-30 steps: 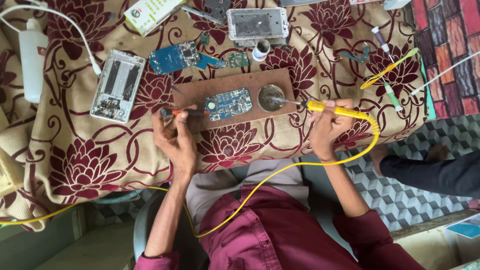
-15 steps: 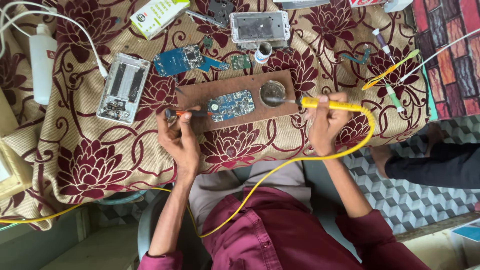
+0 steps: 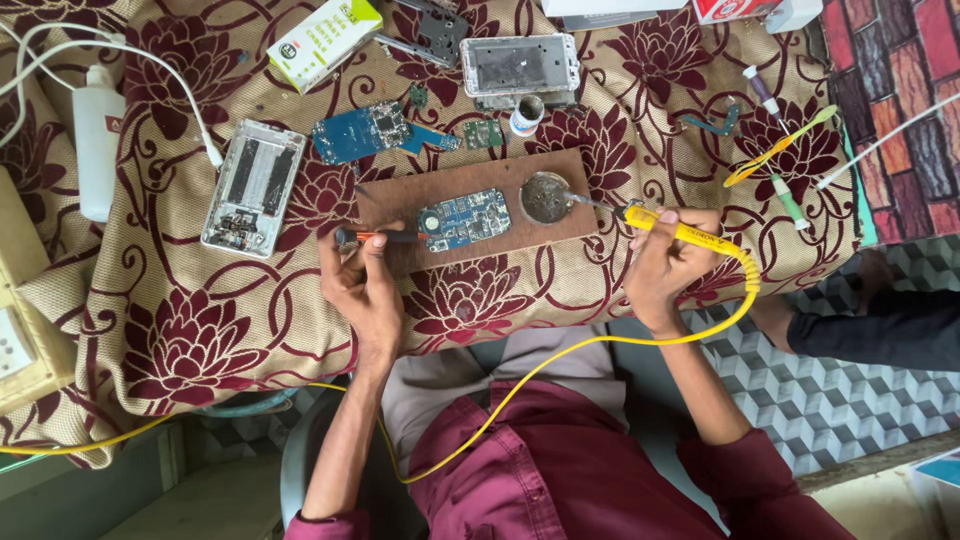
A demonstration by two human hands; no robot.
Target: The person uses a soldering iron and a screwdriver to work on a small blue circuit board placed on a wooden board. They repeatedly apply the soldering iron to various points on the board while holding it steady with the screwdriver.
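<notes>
My left hand (image 3: 362,282) grips a small orange-handled screwdriver (image 3: 385,237), its tip pressed to a blue circuit board (image 3: 463,219) lying on a brown wooden board (image 3: 400,205). My right hand (image 3: 665,262) holds a yellow soldering iron (image 3: 680,231) with a yellow cable. The iron's metal tip rests in a round tin of flux (image 3: 547,197) set on the right part of the wooden board.
On the flowered cloth (image 3: 200,340) lie an opened phone frame (image 3: 252,187), a second phone body (image 3: 520,68), a larger blue circuit board (image 3: 365,132), a white bottle (image 3: 97,140), a small box (image 3: 322,40) and hand tools (image 3: 780,150). Another person's dark sleeve (image 3: 880,330) is at right.
The iron's tip has stayed at the flux tin while my right hand shifted slightly. My left hand keeps the screwdriver on the blue board. The view has drifted a little.
</notes>
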